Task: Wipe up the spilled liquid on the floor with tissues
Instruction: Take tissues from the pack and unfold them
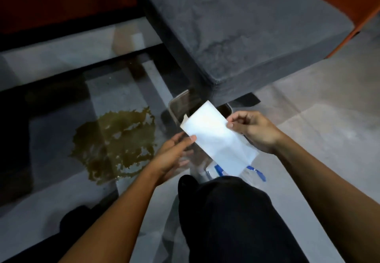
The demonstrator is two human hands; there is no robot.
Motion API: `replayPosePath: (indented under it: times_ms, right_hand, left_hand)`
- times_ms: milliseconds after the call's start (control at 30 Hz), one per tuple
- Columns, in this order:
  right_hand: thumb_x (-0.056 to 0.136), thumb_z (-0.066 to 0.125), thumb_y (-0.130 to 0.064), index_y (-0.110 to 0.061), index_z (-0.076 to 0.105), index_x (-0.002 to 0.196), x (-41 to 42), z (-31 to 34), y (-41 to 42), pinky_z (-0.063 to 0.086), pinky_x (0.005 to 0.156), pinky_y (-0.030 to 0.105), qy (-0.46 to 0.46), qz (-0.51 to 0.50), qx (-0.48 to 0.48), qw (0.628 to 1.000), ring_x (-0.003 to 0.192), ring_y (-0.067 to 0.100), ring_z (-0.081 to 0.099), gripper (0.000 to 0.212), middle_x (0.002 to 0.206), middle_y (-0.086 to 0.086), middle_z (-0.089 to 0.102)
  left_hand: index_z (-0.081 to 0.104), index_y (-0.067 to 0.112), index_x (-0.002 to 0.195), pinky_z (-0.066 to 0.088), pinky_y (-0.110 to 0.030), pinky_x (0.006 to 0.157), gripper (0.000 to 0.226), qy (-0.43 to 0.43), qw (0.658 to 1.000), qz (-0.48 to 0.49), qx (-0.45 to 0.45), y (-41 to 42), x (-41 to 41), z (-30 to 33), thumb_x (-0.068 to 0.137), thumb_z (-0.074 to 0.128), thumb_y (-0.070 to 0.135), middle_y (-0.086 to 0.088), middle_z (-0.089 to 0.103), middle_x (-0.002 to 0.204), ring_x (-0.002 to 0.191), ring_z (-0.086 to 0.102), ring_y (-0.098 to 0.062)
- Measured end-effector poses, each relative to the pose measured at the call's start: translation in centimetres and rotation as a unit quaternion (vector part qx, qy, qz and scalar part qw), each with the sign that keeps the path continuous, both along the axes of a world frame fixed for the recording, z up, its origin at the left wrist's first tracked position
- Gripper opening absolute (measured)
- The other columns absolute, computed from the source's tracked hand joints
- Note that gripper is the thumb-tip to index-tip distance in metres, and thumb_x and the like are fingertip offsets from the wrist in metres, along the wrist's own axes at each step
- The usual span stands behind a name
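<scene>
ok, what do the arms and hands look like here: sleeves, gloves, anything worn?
Both forearms are bare to the frame edge, with no sleeves in view. The left hand and right hand have no gloves, and no rings, watch or bands show. Nails look short and unpainted.

Right hand (pixel 255 131) pinching, left hand (pixel 174 156) open.
</scene>
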State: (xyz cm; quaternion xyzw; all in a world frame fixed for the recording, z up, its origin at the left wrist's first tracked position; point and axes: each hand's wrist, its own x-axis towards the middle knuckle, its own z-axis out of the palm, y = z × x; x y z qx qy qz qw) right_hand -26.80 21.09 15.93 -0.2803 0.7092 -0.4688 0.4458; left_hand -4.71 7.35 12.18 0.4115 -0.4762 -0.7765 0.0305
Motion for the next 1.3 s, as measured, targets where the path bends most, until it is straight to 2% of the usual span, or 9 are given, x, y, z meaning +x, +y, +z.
replayPosePath:
  times_ms: [133,300,433,500,667,800,933,1167,1300]
  right_hand:
    - [0.093,0.067,-0.002,-0.004,0.068,0.095,2.7,2.0,-7.1,0.057,0.066,0.025,-0.090,-0.002,-0.063,0.994,0.070,0.016,0.066,0.003,0.084,0.010,0.069]
    - [0.096,0.064,-0.001,-0.008,0.064,0.096,7.8,6.4,-13.4,0.058,0.059,0.027,-0.096,0.054,-0.071,0.991,0.067,0.019,0.064,0.007,0.080,0.010,0.065]
    - [0.084,0.079,-0.030,-0.028,0.061,0.102,12.7,8.0,-16.1,0.057,0.069,0.039,0.151,0.080,-0.102,0.980,0.075,0.022,0.061,0.025,0.089,0.006,0.064]
    - [0.075,0.085,-0.043,-0.032,0.062,0.104,16.4,9.0,-16.4,0.054,0.079,0.028,0.283,0.142,-0.107,0.942,0.085,0.013,0.061,0.038,0.103,-0.001,0.060]
    - [0.057,0.080,-0.062,-0.031,0.057,0.122,24.6,9.6,-17.1,0.044,0.094,0.024,0.398,0.278,-0.071,0.871,0.110,0.010,0.052,0.075,0.122,-0.007,0.050]
    - [0.064,0.083,-0.042,-0.026,0.061,0.110,26.1,8.7,-18.7,0.052,0.080,0.028,0.372,0.240,-0.106,0.890,0.093,0.010,0.062,0.054,0.104,-0.008,0.065]
    - [0.066,0.082,-0.048,-0.030,0.067,0.104,24.8,7.1,-19.9,0.059,0.087,0.038,0.267,0.210,-0.127,0.932,0.094,0.003,0.070,0.045,0.099,-0.009,0.075]
    - [0.072,0.090,-0.041,-0.027,0.074,0.104,23.4,7.4,-21.7,0.054,0.092,0.026,0.164,0.259,-0.125,0.944,0.100,0.000,0.070,0.039,0.102,-0.012,0.077]
    - [0.068,0.089,-0.051,-0.027,0.075,0.106,23.2,6.8,-22.2,0.056,0.099,0.045,0.134,0.247,-0.127,0.951,0.108,0.008,0.070,0.047,0.107,-0.009,0.077]
  left_hand:
    - [0.058,0.014,0.132,0.050,-0.046,0.102,0.041,0.106,0.990,0.073,0.054,-1.3,1.4,2.9,0.092,0.066,0.022,-0.006,0.070,0.128,0.119,0.065,-0.029]
    - [0.064,0.009,0.118,0.062,-0.044,0.082,0.023,0.118,0.970,0.213,0.002,-4.6,5.1,7.3,0.095,0.064,0.009,-0.010,0.076,0.113,0.100,0.074,-0.029]
    - [0.067,0.007,0.111,0.062,-0.035,0.069,0.020,0.068,0.952,0.269,-0.133,-7.0,9.6,10.0,0.091,0.070,0.006,-0.010,0.077,0.103,0.087,0.076,-0.024]
    - [0.070,0.009,0.103,0.062,-0.036,0.072,0.014,0.049,0.937,0.290,-0.188,-7.8,12.1,10.8,0.089,0.072,0.007,-0.011,0.078,0.101,0.087,0.076,-0.024]
    - [0.074,0.008,0.096,0.062,-0.041,0.078,0.009,0.056,0.926,0.315,-0.202,-8.6,16.1,11.5,0.090,0.070,0.013,-0.007,0.079,0.089,0.085,0.076,-0.023]
    - [0.069,0.007,0.098,0.059,-0.033,0.067,0.012,0.116,0.930,0.325,-0.126,-9.1,16.3,11.7,0.096,0.062,0.015,-0.013,0.078,0.090,0.079,0.074,-0.023]
    - [0.056,0.013,0.098,0.047,-0.023,0.045,0.021,0.126,0.948,0.268,-0.120,-10.7,16.9,11.5,0.095,0.065,0.032,-0.013,0.067,0.083,0.058,0.061,-0.014]
    - [0.061,0.012,0.105,0.058,-0.037,0.066,0.036,0.143,0.949,0.271,-0.077,-12.8,17.7,10.3,0.081,0.074,0.035,-0.026,0.071,0.106,0.090,0.069,-0.033]
    - [0.060,0.010,0.105,0.059,-0.044,0.075,0.043,0.145,0.947,0.275,-0.076,-13.1,17.7,10.1,0.073,0.080,0.030,-0.017,0.072,0.095,0.085,0.068,-0.030]
